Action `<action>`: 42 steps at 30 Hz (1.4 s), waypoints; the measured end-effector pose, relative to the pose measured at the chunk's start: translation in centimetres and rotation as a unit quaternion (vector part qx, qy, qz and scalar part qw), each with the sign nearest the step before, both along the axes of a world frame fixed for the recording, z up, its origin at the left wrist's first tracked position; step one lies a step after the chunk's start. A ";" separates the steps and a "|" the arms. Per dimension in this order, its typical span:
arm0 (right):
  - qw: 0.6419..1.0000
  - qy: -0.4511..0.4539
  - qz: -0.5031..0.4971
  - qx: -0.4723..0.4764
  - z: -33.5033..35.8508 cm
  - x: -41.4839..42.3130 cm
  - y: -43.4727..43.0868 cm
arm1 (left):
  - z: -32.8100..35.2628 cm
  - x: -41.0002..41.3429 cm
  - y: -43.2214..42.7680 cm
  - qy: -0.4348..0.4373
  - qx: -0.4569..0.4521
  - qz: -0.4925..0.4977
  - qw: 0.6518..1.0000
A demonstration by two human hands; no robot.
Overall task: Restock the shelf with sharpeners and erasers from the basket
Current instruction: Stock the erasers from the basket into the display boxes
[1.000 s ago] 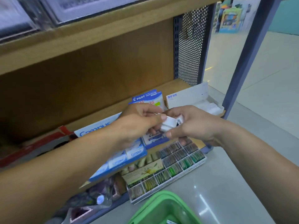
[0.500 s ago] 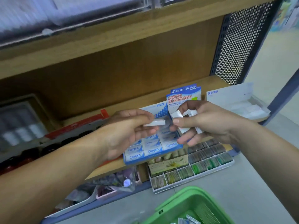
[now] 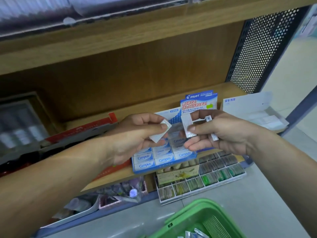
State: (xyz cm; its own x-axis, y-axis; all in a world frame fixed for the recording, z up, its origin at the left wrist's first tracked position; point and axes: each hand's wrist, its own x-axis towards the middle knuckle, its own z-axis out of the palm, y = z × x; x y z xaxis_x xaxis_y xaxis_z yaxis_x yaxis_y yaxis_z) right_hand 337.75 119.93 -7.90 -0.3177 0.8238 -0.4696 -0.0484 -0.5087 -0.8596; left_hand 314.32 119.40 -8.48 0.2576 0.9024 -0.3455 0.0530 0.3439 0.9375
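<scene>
My left hand [image 3: 137, 134] pinches one white wrapped eraser [image 3: 160, 132] between thumb and fingers, above the blue Campus eraser box [image 3: 163, 160] on the wooden shelf [image 3: 228, 90]. My right hand [image 3: 221, 133] grips a small bunch of white wrapped erasers [image 3: 187, 125], fanned out in front of the Pilot foam eraser box [image 3: 199, 102]. The two hands are a little apart. The green basket [image 3: 193, 215] sits low at the bottom right, with a few wrapped items showing inside.
A white open box [image 3: 253, 110] lies at the shelf's right end beside the perforated metal side panel [image 3: 264, 45]. A red-edged box [image 3: 82, 131] stands to the left. Below the shelf a compartment tray [image 3: 205, 179] of small green and yellow items rests on the floor.
My left hand has drawn one eraser away from the bunch in my right hand and turned it. The view has swung left and closer to the shelf.
</scene>
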 end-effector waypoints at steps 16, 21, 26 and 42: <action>0.997 -0.066 -0.006 0.039 -0.9 0.5 -0.1 | -0.9 0.8 0.3 0.143 0.054 0.028 0.988; 0.982 -0.124 -0.011 0.142 -1.1 -0.1 -0.2 | -0.4 1.2 -0.1 0.088 0.012 0.032 0.996; 0.954 -0.218 0.070 0.194 -1.1 -1.1 -0.5 | -0.5 1.7 -0.3 0.088 -0.017 0.001 0.996; 0.971 -0.141 -0.005 0.195 -1.5 -0.4 0.1 | -0.6 0.9 -0.3 0.143 0.030 -0.027 0.989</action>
